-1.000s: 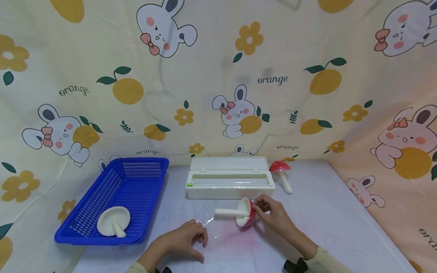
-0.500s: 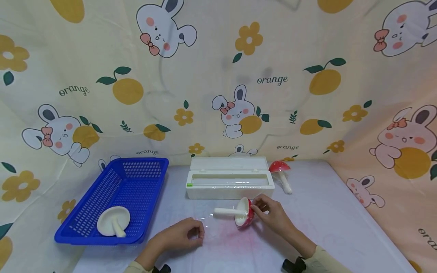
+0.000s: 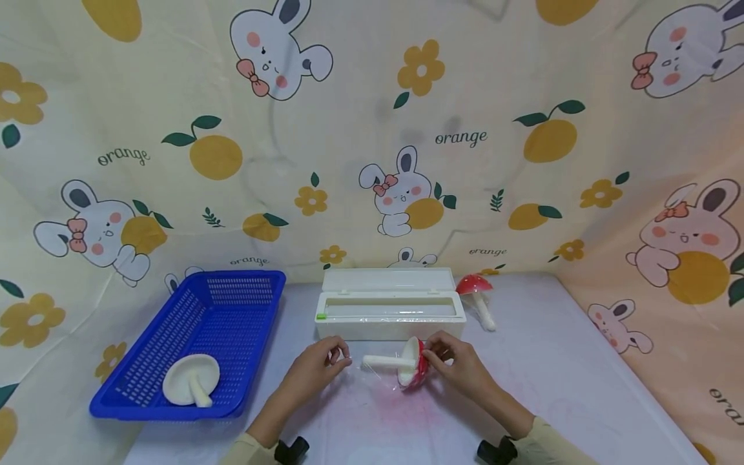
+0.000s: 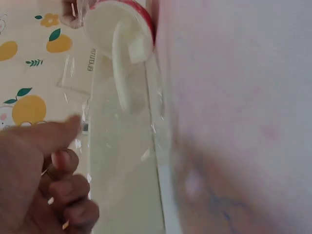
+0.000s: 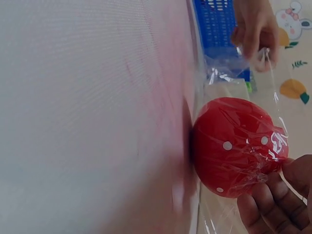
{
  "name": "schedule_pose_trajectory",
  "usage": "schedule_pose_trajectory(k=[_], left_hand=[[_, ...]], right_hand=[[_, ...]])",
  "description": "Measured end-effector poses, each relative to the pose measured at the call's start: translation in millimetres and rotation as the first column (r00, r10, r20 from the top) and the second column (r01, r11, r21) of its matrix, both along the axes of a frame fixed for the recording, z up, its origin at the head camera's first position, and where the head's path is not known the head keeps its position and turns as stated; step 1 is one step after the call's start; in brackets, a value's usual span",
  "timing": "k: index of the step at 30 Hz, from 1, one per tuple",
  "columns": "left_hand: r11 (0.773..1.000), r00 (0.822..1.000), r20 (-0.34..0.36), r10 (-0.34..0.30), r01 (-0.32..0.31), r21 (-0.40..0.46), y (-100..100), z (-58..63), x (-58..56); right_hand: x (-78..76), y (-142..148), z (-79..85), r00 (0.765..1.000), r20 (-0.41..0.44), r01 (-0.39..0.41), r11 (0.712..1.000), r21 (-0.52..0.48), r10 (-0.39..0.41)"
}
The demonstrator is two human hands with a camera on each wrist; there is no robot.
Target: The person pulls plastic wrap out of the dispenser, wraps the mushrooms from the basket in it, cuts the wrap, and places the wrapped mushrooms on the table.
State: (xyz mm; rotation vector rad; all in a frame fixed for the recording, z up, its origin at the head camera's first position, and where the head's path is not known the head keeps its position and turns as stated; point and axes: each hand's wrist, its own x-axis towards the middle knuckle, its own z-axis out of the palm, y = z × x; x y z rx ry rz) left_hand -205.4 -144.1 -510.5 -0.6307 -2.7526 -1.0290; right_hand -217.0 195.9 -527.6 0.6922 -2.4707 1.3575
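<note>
A toy mushroom (image 3: 411,363) with a red, white-dotted cap lies on its side, its white stem pointing left. Clear plastic film (image 5: 229,73) covers the cap and stretches toward the left hand. At the cap's edge, the right hand (image 3: 459,363) pinches the film-covered mushroom between thumb and fingers. To the left of the stem, the left hand (image 3: 316,366) pinches an edge of the film, best seen in the right wrist view. Just behind both hands stands a white film dispenser box (image 3: 391,328) with its lid raised.
A blue basket (image 3: 256,349) on the left holds another mushroom (image 3: 186,378), underside up. A third mushroom (image 3: 475,285), red-capped, leans by the box's right end. White cloth (image 3: 540,361) covers the table; a patterned sheet (image 3: 343,116) hangs behind.
The left hand has moved forward and up, lifting the film's left edge off the table. The right hand stays at the cap, and the mushroom has barely shifted.
</note>
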Motion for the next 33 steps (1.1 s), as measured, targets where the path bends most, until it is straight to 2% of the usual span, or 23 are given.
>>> schedule_pose_trajectory(k=[3,7,12,17,23,27,30,33], left_hand=[[0.995,0.995,-0.051,0.088,-0.09,-0.039,10.4,3.5,-4.3],[0.982,0.978,-0.151,0.145,-0.16,-0.095,23.1,1.3,-10.1],[0.978,0.975,-0.131,0.181,-0.192,-0.081,34.1,-8.6,-16.7],[0.985,0.985,-0.098,0.144,-0.152,-0.085,41.0,-15.9,-18.4],[0.981,0.989,-0.082,0.12,-0.131,-0.146,48.2,-19.1,-16.0],[0.976,0.991,-0.1,0.088,-0.106,-0.191,50.8,-19.0,-13.9],[0.964,0.993,-0.113,0.044,-0.072,-0.256,52.1,-18.2,-12.8],[0.939,0.993,-0.119,-0.02,-0.022,-0.344,53.7,-15.9,-11.7]], right_hand=[[-0.1,-1.4,1.3,1.0,0.006,0.003,1.0,0.002,-0.003],[-0.4,-3.3,1.8,1.0,0.024,-0.006,1.0,0.002,0.006],[-0.4,-4.5,0.6,0.999,0.044,-0.024,1.0,0.002,0.024],[-0.1,-5.6,0.3,0.999,0.038,-0.025,1.0,0.008,0.025],[0.0,-5.8,1.6,0.999,0.046,-0.009,1.0,0.018,0.008],[0.8,-5.7,1.9,0.999,0.035,-0.012,1.0,0.01,0.011],[1.2,-5.7,1.6,1.0,0.026,-0.013,1.0,0.005,0.013],[0.4,-6.0,0.9,1.0,0.015,-0.001,1.0,0.001,0.001]])
